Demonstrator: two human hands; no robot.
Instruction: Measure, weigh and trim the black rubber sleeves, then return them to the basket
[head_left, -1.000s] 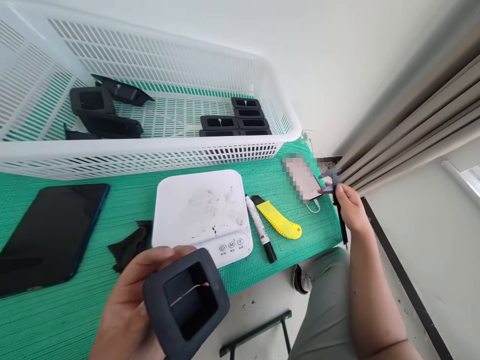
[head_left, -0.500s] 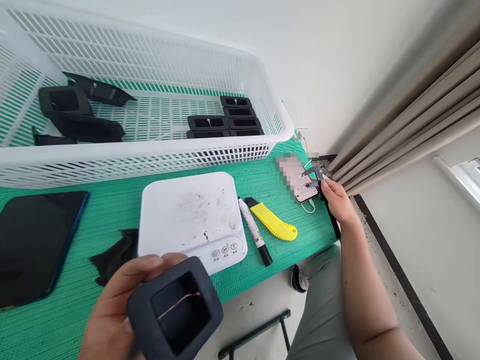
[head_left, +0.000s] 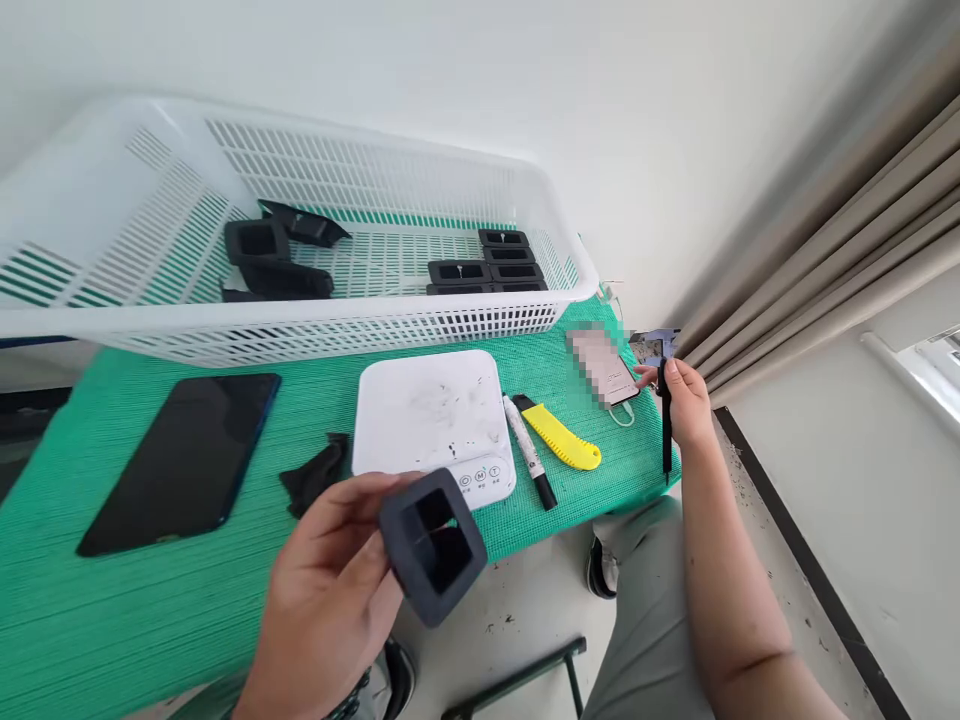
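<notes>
Our left fingers point(head_left: 366, 568) were curled round a black sleeve point(head_left: 429, 548) near the scale point(head_left: 427, 410); right fingers point(head_left: 675, 378) gripped a caliper point(head_left: 667, 430) beside the phone point(head_left: 619, 380). We judged a light, non-squashing hold best.

Basket point(head_left: 330, 318) behind the scale point(head_left: 427, 410).

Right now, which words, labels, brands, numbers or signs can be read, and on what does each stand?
"M": a round button on the white scale.
"T": the button to its right.
Too small or blurred: the sign on the left button, the characters below the buttons, the marks on the marker, and the lines on the partly pixelated phone.
</notes>
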